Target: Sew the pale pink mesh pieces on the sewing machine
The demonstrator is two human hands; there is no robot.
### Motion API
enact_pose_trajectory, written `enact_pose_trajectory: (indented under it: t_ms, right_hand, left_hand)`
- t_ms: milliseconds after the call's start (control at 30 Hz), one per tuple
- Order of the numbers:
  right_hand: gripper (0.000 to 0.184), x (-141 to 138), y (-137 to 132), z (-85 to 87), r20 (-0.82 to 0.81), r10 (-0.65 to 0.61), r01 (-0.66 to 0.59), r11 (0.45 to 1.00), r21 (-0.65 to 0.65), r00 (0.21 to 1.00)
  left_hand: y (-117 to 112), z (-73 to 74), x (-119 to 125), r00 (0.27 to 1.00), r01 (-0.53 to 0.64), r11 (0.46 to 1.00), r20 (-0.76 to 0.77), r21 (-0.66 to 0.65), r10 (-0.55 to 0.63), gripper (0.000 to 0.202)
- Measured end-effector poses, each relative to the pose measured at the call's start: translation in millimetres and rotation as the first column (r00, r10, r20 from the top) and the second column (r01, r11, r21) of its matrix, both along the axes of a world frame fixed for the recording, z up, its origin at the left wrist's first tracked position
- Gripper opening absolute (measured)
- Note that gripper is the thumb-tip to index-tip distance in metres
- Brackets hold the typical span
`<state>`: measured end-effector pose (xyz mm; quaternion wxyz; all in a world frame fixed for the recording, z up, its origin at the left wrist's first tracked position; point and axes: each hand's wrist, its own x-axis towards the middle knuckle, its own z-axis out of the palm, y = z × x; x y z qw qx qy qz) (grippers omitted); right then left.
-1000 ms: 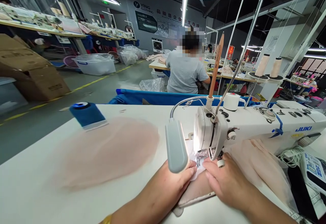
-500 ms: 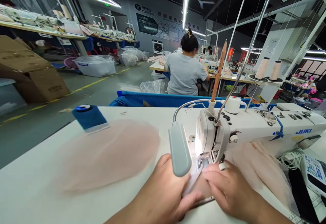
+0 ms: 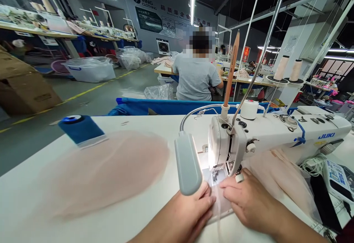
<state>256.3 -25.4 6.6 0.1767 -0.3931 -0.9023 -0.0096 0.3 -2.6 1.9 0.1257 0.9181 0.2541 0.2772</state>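
A narrow strip of sheer pale fabric (image 3: pixel 218 208) runs from under the presser foot (image 3: pixel 215 176) of the white sewing machine (image 3: pixel 276 130) toward me. On its left, my left hand (image 3: pixel 190 208) has its fingers curled and pressed together on the fabric edge, partly behind the grey lamp head (image 3: pixel 188 165). My right hand (image 3: pixel 249 200) pinches the strip's right side just in front of the foot, thumb and forefinger close together. More sheer pinkish fabric (image 3: pixel 284 180) lies bunched under the machine arm, to the right of my right hand.
A large sheer pink piece (image 3: pixel 116 173) lies flat on the white table (image 3: pixel 24 202) at left, by a blue thread cone (image 3: pixel 81 128). A pencil (image 3: pixel 231 69) stands on the machine. At right sit a boxy device (image 3: pixel 339 178) and coiled cable (image 3: pixel 312 165). A person (image 3: pixel 195 75) sits ahead.
My left hand has drawn its outstretched thumb back and curled its fingers. The strip, slanted before, now runs straighter toward me. My right hand stays near the foot; the view has shifted slightly.
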Motion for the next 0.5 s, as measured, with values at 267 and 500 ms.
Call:
enact_pose_trajectory:
  t_ms: [267,500]
  right_hand:
    - [0.021,-1.8,-4.1,3.5,0.042,-0.006,0.006,1.0,0.005,0.999]
    - [0.032,-2.4,0.1,-2.7,-0.018,-0.025,0.025,1.0,0.017,1.0]
  left_hand:
    - [-2.2,-10.1,2.7,0.998,0.001,0.992,0.058,0.124,-0.009,0.027]
    - [4.9,-12.0,7.2,0.999,-0.046,0.976,0.03,0.211,0.041,0.032]
